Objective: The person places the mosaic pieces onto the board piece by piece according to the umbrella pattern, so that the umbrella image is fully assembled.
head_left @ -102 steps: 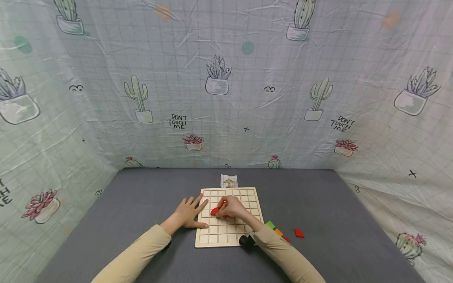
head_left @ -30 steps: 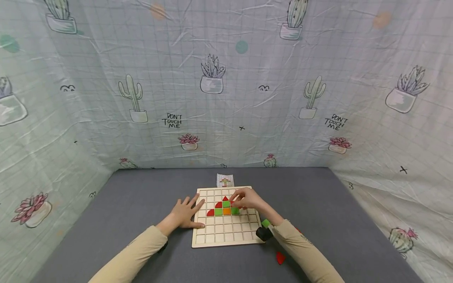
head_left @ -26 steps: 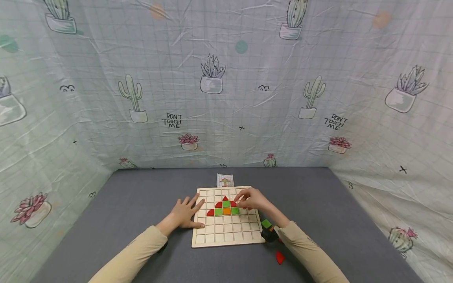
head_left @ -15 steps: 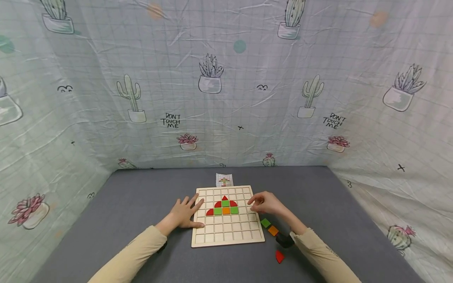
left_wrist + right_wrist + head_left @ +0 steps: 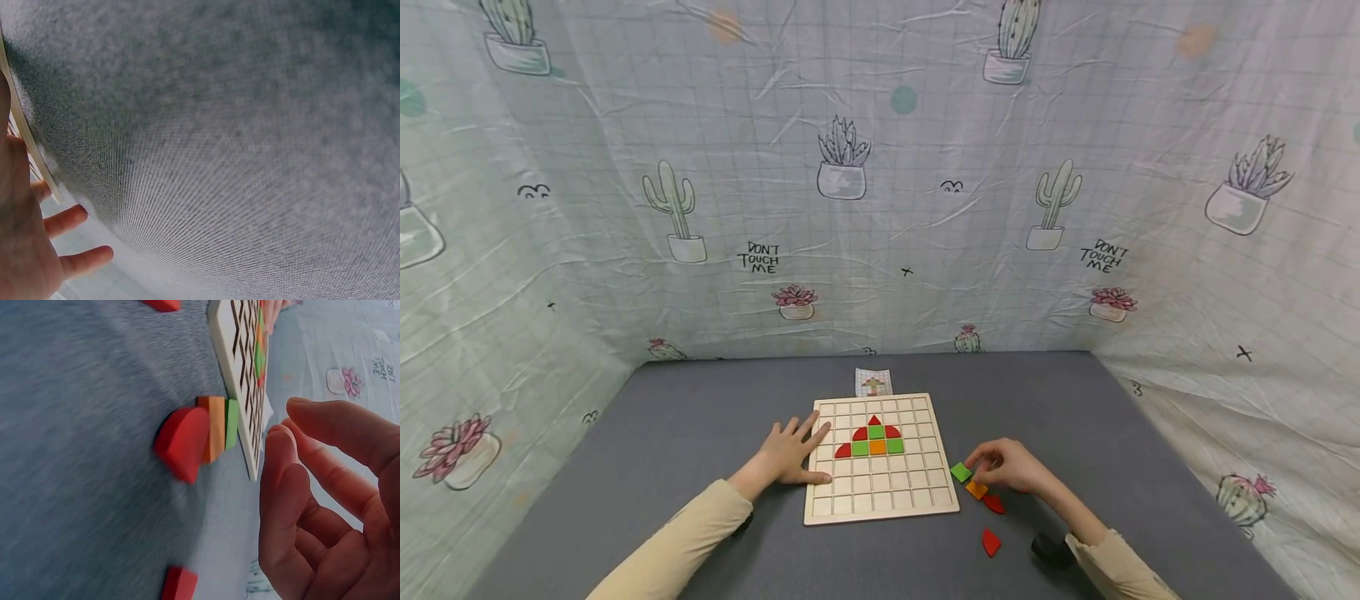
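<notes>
The right hand (image 5: 1015, 467) has its fingers (image 5: 340, 422) bent, with a small gap between the tips and nothing in them. Just beside the fingertips, on the table (image 5: 700, 433), a green block (image 5: 961, 472), an orange block (image 5: 977, 490) and a red piece (image 5: 994, 504) lie in a row. The wrist view shows space between them and the fingers. The left hand (image 5: 786, 457) has its fingers spread wide, touching the left side of the wooden board (image 5: 917, 496).
</notes>
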A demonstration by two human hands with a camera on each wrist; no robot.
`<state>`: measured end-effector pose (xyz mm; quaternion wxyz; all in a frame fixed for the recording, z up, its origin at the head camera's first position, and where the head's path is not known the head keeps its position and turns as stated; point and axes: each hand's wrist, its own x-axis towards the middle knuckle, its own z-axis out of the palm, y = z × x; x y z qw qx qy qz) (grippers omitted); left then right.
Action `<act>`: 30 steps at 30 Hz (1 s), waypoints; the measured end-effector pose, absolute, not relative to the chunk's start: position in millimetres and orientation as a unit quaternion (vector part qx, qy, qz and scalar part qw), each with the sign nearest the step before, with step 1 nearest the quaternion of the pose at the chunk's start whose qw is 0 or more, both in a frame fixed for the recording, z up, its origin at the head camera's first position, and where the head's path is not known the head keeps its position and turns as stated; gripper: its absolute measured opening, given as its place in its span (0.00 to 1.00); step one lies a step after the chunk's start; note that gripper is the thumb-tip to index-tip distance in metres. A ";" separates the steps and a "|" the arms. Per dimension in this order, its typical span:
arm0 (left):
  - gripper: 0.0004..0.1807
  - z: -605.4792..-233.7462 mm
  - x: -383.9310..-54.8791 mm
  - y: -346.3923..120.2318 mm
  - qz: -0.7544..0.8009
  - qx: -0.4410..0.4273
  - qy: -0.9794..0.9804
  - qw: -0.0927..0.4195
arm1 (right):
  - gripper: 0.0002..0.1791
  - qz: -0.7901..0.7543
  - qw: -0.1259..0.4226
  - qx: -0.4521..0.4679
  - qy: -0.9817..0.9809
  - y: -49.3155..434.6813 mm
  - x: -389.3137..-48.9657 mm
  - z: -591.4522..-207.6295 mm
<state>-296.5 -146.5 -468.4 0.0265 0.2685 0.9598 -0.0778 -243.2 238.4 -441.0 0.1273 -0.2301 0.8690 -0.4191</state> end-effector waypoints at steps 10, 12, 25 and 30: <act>0.48 -469.1 -296.1 -147.4 -0.080 0.270 0.959 0.022 | 0.13 -0.413 0.141 -0.203 0.877 262.2 -227.6 -450.2; 0.48 -468.6 -295.8 -147.6 -0.081 0.270 0.959 0.021 | 0.13 -0.414 0.140 -0.199 0.877 267.0 -226.0 -453.0; 0.48 -465.8 -293.3 -145.8 -0.078 0.273 0.959 0.019 | 0.17 -0.405 0.101 -0.166 0.893 296.8 -222.3 -462.8; 0.48 -465.0 -292.4 -145.8 -0.073 0.274 0.959 0.020 | 0.18 -0.405 0.110 -0.157 0.894 301.3 -224.8 -462.0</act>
